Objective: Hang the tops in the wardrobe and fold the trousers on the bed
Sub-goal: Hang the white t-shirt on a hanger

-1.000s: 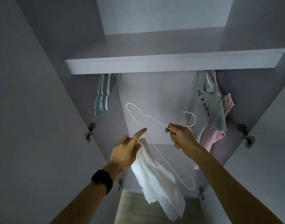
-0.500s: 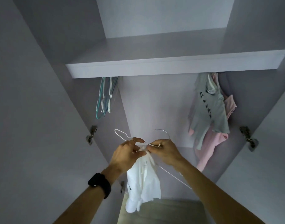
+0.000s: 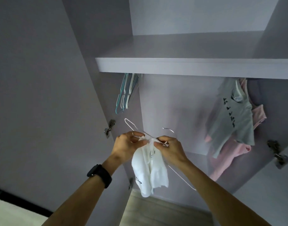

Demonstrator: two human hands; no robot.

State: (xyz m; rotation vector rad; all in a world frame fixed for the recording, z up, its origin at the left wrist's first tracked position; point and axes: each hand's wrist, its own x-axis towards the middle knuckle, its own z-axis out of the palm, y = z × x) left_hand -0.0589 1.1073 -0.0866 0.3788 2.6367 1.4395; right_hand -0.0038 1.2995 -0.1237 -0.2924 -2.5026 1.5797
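Left hand: fingers curled, pinching the upper edge of the white top against the white wire hanger.
Right hand: pinching the same edge and the wire just below the hook.
Top's place: hangs bunched between the hands, before the open wardrobe.
Under the shelf, right: grey-green T-shirt, pink top.
Left: spare hangers.

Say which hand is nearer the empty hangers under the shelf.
Left. The left hand is almost directly below the empty hangers; the right hand is further right, beyond the white top.
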